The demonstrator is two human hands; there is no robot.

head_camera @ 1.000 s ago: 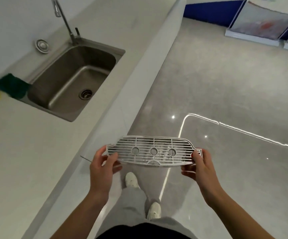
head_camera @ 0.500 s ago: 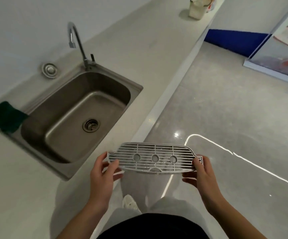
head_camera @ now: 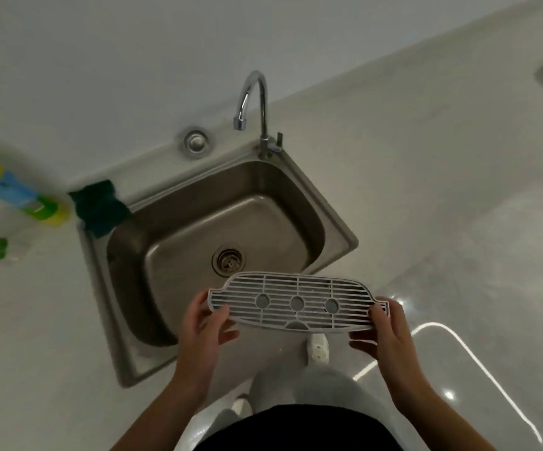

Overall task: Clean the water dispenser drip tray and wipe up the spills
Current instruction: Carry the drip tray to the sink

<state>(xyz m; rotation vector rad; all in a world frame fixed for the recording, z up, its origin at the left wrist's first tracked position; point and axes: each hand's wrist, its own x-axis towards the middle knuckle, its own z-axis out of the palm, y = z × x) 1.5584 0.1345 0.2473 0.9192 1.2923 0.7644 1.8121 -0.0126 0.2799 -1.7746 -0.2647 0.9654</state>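
At lower centre of the frame the grate [head_camera: 297, 303] lay flat between both hands, its long axis running left to right across the picture — the left hand [head_camera: 201, 330] pinched the left end, thumb on top and fingers beneath, and the right hand [head_camera: 383, 330] clasped the right end the same way. The sink [head_camera: 179, 242] sat just above and left of the grate, whose far edge overlapped the basin's near rim in the picture, so the left hand was the nearer one to the bowl. The tap [head_camera: 253, 105] arched over the basin's far edge at upper centre; a rinse would probably call for carrying the grate up and left under it. A green sponge [head_camera: 99, 209] rested on the sink's upper left corner, blurred bottles [head_camera: 19, 193] beyond it on the pale counter [head_camera: 410, 141]. Glossy grey floor [head_camera: 491, 304] filled the lower right.
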